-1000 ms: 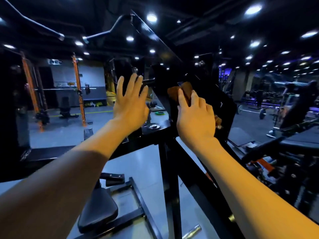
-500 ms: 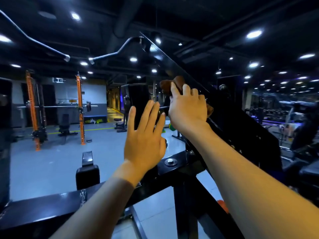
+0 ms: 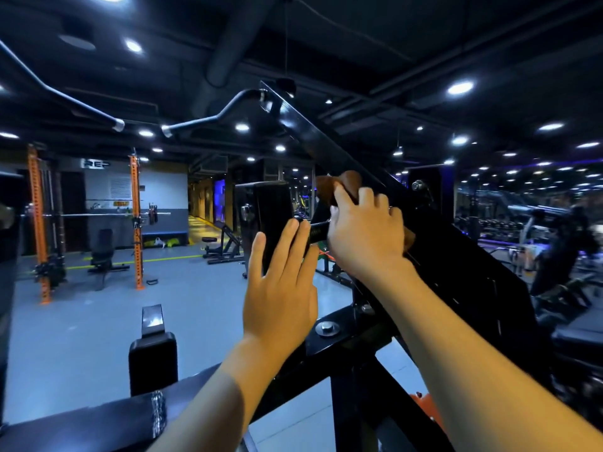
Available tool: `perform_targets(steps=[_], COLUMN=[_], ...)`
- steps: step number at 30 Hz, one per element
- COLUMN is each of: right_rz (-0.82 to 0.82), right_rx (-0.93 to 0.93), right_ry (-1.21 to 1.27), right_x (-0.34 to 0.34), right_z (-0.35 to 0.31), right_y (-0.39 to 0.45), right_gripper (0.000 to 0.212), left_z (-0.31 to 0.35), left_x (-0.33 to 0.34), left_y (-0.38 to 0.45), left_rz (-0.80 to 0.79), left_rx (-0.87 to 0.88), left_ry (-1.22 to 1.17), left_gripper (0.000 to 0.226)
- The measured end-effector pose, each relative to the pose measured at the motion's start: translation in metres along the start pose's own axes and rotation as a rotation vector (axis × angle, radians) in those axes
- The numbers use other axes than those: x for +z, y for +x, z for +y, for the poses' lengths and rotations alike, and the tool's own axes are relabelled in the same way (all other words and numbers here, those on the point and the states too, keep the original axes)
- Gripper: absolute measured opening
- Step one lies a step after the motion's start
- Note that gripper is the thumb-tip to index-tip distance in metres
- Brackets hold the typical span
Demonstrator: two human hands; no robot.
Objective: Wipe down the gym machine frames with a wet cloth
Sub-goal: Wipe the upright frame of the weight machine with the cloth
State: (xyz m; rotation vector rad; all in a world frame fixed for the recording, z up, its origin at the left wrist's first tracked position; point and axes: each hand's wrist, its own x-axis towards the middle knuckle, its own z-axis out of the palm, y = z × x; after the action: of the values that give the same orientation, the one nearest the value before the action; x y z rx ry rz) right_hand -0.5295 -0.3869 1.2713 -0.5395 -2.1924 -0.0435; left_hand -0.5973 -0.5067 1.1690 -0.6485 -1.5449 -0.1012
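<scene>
The right hand (image 3: 365, 233) presses a soft brown cloth (image 3: 339, 187) flat on the long black slanted metal bar (image 3: 313, 135) of the gym machine. The fingers bend over the cloth and hold it against the bar. The cloth sits near the middle of the view, a little toward 1 o'clock, and it pokes out above the fingertips. A small bit also shows under the hand at 4 o'clock from the knuckles. I think the hand holds it this way so the wet side rubs the paint well.

The left hand (image 3: 280, 282) is flat, with straight fingers pointing up. It holds nothing. It hangs at 7 o'clock from the right hand, in front of a black flat pad (image 3: 264, 216) and near a short dark ribbed peg (image 3: 318, 231). I cannot tell if the fingertips touch the pad or the peg. It may be there to keep the person steady while the other hand rubs.

The slanted bar climbs toward 11 o'clock, up to a bent grey pull handle (image 3: 212, 117). Most of the bar above the cloth looks like it still needs a wipe. Below the hands, at 6 o'clock, a black cross beam with a round silver bolt (image 3: 327, 328) joins the frame. A small black square cushion (image 3: 153, 360) stands at 8 o'clock. Two tall orange posts (image 3: 135, 220) stand far off at 9 o'clock.
</scene>
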Motion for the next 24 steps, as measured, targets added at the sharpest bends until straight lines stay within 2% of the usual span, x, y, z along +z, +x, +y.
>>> perform_targets(steps=[3, 5, 7, 11, 19, 24], right_rz=[-0.045, -0.003, 0.066, -0.011, -0.009, 0.035], right_rx=[-0.040, -0.037, 0.020, 0.160, 0.069, 0.043], right_ry=[0.045, 0.008, -0.032, -0.081, -0.027, -0.071], right_x=[0.006, 0.004, -0.001, -0.014, 0.007, 0.007], right_z=[-0.012, -0.008, 0.008, 0.037, -0.006, 0.006], right_y=[0.030, 0.015, -0.023, -0.063, 0.018, -0.004], right_gripper=[0.050, 0.048, 0.047, 0.051, 0.050, 0.051], left_z=[0.000, 0.000, 0.001, 0.002, 0.001, 0.000], left_x=[0.000, -0.001, -0.001, -0.001, 0.001, 0.000], left_y=[0.001, 0.002, 0.001, 0.000, -0.001, 0.000], left_rz=[0.008, 0.001, -0.003, -0.004, 0.001, -0.018], left_rx=[-0.004, -0.010, -0.014, -0.021, -0.016, -0.017], left_ry=[-0.018, -0.017, -0.012, -0.039, -0.040, -0.040], left_gripper=[0.060, 0.059, 0.058, 0.056, 0.054, 0.054])
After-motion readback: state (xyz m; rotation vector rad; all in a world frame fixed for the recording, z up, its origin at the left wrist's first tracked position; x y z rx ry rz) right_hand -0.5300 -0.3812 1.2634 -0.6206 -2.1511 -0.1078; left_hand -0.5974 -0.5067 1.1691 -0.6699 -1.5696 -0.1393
